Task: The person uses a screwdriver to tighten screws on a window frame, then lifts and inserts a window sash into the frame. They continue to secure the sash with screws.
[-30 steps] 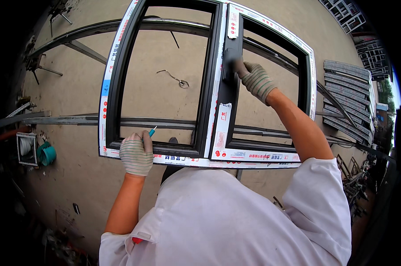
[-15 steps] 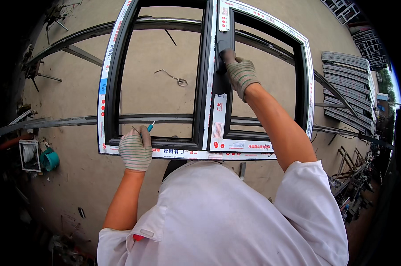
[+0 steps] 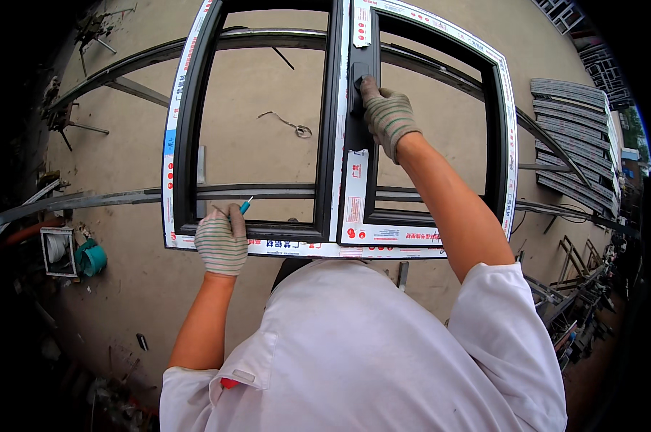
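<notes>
A black window frame [image 3: 327,144] with printed protective film along its edges lies in front of me. My right hand [image 3: 390,119], in a striped knit glove, is closed on the black window handle [image 3: 358,104] of the right-hand sash [image 3: 492,144]. My fingers hide part of that handle. At the frame's lower left corner, my left hand [image 3: 221,241], also gloved, rests against the lower rail. A slim tool with a teal end [image 3: 245,207] is pinched in it; most of its length is hidden, so its kind cannot be told.
Metal rails [image 3: 134,198] run crosswise beneath the frame. A looped strip [image 3: 301,131] lies on the floor, seen through the left opening. Film-wrapped profiles [image 3: 570,133] are stacked at the right, with metal pieces [image 3: 573,302] piled below. A teal container [image 3: 91,258] stands at the left.
My right hand has shifted very slightly on the window handle. My left hand keeps its hold on the slim tool. The whole view has moved a little.
</notes>
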Motion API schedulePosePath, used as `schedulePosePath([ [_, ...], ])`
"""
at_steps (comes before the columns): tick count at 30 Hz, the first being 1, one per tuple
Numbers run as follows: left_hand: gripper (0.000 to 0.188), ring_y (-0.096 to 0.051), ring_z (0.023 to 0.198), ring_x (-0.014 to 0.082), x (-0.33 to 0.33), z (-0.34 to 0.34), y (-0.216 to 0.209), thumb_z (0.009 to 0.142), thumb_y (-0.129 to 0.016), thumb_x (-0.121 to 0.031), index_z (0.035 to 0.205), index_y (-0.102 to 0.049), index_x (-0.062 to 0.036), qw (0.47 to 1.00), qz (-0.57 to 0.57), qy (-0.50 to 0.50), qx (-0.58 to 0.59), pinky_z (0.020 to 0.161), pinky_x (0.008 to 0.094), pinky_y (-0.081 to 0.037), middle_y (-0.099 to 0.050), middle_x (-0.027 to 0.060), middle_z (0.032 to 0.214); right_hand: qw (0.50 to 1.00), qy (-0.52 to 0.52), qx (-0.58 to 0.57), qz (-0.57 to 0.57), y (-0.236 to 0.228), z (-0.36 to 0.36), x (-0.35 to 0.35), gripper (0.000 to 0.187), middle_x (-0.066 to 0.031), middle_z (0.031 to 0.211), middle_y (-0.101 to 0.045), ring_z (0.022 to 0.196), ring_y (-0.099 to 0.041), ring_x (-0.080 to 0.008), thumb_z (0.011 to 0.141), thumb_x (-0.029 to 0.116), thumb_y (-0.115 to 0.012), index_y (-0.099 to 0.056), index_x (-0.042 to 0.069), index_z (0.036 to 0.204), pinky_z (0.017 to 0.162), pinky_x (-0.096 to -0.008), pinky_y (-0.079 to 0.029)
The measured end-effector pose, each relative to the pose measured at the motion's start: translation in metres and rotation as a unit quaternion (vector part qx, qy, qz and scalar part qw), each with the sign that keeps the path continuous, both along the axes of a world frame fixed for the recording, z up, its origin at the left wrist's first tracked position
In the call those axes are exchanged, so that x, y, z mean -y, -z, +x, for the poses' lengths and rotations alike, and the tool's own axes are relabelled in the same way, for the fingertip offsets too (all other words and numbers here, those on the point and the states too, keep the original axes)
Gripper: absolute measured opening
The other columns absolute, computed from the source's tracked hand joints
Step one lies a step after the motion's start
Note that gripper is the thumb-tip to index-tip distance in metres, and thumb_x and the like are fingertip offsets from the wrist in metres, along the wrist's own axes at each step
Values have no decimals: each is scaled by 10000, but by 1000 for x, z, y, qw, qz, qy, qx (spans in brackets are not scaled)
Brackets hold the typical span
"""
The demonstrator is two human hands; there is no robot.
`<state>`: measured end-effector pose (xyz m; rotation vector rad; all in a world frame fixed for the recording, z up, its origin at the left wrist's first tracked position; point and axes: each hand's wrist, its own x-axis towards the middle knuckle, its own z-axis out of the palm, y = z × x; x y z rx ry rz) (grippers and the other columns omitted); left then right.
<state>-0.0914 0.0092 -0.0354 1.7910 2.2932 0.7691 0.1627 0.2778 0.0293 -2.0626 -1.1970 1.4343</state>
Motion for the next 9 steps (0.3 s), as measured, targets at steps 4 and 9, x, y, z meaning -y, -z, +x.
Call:
schedulePosePath([
  [4, 117, -615, 707, 372, -1, 1, 0, 1002, -645, -142, 962, -704, -49, 1000, -2, 14, -9, 721, 462, -487, -596, 140, 716, 990, -91, 59, 92, 24, 13, -9, 713, -173, 929, -784, 937, -758, -330, 1043, 599, -530, -747, -63, 1192, 905, -436, -562],
  [9, 108, -651, 802, 357, 1, -3, -2, 990, -650, -155, 1004, -712, -68, 998, -57, 21, -22, 736, 468, -492, -653, 144, 836, 939, -272, 170, 123, 22, 31, -30, 733, -211, 1108, -796, 1002, -761, -354, 1032, 659, -505, -752, 16, 1283, 969, -423, -557],
])
